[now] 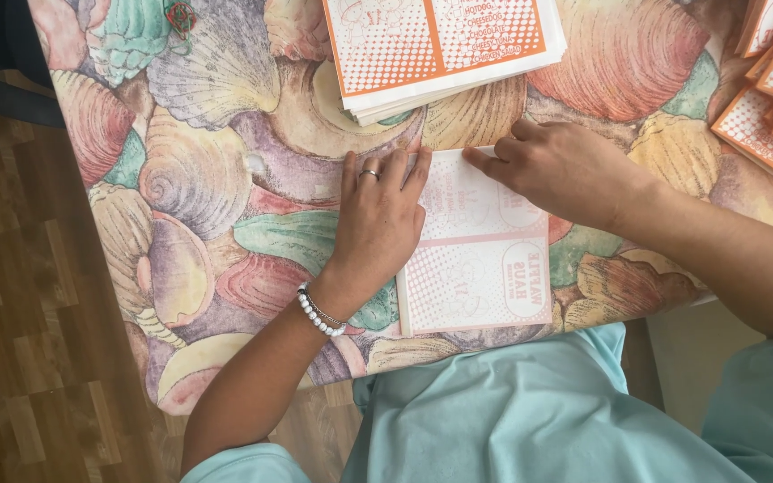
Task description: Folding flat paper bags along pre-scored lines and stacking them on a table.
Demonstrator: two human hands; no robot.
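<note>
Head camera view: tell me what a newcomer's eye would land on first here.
The tablecloth with its big pastel seashell print fills most of the view. At its near edge both hands press on a pale printed paper sheet: the left hand, with a ring and a white bead bracelet, lies flat on its left edge, and the right hand presses its top edge. A stack of orange and white sheets lies just beyond.

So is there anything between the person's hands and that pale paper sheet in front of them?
No, nothing visible. The left hand lies flat on the left edge of the pale paper sheet, and the right hand presses its fingertips on the top edge. The stack of orange printed sheets sits further up the table, apart from both.
</note>
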